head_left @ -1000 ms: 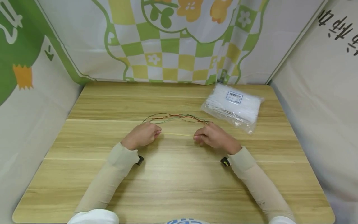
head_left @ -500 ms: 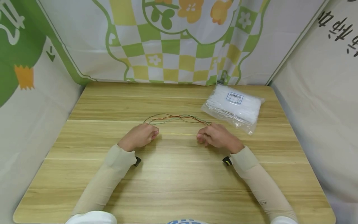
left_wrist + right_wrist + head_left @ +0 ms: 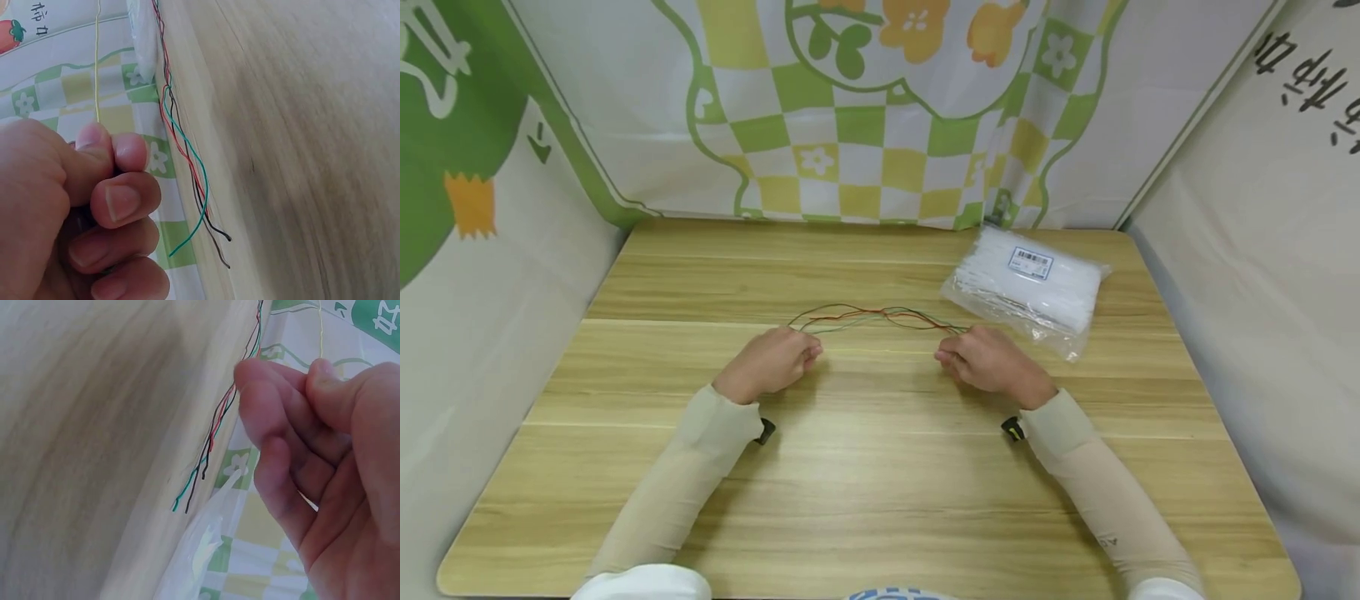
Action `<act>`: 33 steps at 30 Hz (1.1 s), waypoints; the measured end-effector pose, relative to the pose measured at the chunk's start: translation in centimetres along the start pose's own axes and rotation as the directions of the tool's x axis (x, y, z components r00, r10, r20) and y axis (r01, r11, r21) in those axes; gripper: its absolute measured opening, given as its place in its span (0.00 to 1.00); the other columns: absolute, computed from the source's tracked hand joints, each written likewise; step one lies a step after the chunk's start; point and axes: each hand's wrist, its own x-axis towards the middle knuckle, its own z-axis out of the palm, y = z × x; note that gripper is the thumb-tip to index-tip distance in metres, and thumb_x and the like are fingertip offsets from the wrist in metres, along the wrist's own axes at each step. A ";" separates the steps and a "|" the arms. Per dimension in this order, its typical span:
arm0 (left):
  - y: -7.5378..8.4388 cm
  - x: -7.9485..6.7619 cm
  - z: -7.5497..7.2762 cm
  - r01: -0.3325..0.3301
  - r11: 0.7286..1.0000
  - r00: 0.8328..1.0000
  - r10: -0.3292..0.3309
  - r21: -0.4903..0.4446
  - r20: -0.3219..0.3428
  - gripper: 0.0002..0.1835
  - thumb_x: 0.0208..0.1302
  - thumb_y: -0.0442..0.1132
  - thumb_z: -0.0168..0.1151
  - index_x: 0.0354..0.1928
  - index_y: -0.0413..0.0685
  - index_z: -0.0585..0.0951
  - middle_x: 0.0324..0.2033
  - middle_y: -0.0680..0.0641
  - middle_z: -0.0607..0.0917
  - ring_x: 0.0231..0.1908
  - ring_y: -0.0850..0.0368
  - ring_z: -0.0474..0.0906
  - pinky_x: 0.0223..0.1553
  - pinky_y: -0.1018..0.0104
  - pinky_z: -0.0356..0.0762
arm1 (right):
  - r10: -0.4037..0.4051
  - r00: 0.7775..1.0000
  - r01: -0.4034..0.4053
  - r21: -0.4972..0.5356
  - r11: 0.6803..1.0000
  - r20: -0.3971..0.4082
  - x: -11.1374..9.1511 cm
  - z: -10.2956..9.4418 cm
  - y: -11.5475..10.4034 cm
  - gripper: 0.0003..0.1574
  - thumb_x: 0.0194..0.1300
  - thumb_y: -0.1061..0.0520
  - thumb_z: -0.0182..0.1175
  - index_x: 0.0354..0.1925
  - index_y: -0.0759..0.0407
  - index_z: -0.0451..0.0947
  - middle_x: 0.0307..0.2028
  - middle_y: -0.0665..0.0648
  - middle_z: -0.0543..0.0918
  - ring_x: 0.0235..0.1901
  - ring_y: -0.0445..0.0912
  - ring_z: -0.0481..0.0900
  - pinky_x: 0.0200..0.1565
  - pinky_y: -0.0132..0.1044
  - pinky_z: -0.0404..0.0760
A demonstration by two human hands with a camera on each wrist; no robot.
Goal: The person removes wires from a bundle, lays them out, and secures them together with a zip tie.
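A thin yellow wire runs nearly straight between the two hands in the head view. My left hand pinches its left end between thumb and index finger, the other fingers curled. At the opposite end, my right hand pinches the wire with its thumb and fingertips. Just beyond the hands, a loose bundle of red, black and green wires lies on the table. Its splayed ends, with a curved green wire, show in the left wrist view; more cut ends appear in the right wrist view.
A clear plastic bag of white strips with a barcode label lies at the back right of the wooden table. A patterned curtain hangs behind the table, with white cloth walls at both sides.
Both hands have moved slightly apart, the left leftward and the right rightward. The yellow wire between them spans a longer gap and sits slightly closer to the bundle. The bundle has stayed put.
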 end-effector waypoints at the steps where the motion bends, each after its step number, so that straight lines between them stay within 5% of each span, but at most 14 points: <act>1: 0.0 0.0 0.0 0.008 1.000 1.000 -0.008 0.003 -0.002 0.24 0.83 0.34 0.48 0.21 0.53 0.66 0.17 0.55 0.63 0.19 0.63 0.56 0.25 0.69 0.58 | -0.003 1.000 0.003 -0.018 1.000 -0.008 0.0 0.0 0.1 0.23 0.78 0.61 0.59 0.22 0.52 0.73 0.15 0.43 0.69 0.17 0.34 0.64 0.25 0.30 0.69; 14: -0.1 0.3 -0.3 0.013 0.997 0.999 -0.010 0.078 -0.044 0.25 0.82 0.34 0.51 0.19 0.53 0.66 0.16 0.55 0.63 0.18 0.62 0.57 0.23 0.69 0.59 | -0.018 0.996 -0.001 -0.208 0.978 -0.089 0.5 -0.4 0.4 0.21 0.73 0.58 0.65 0.21 0.52 0.76 0.15 0.46 0.70 0.17 0.37 0.65 0.24 0.35 0.73; 23: -0.1 0.4 -0.4 0.073 0.991 0.995 -0.066 0.112 -0.069 0.27 0.82 0.37 0.51 0.18 0.55 0.62 0.14 0.56 0.59 0.18 0.62 0.54 0.19 0.70 0.54 | 0.034 0.997 -0.048 -0.226 0.973 -0.067 1.1 -0.7 0.3 0.22 0.76 0.56 0.62 0.22 0.52 0.74 0.15 0.46 0.67 0.17 0.40 0.66 0.24 0.38 0.73; 33: -0.4 0.8 -0.4 0.049 0.991 0.993 -0.036 0.122 -0.109 0.25 0.81 0.36 0.55 0.19 0.51 0.69 0.14 0.56 0.59 0.17 0.63 0.54 0.20 0.71 0.59 | 0.077 0.993 -0.096 -0.212 0.973 -0.092 1.7 -0.8 0.6 0.21 0.75 0.57 0.62 0.21 0.52 0.76 0.14 0.46 0.65 0.17 0.42 0.66 0.21 0.36 0.69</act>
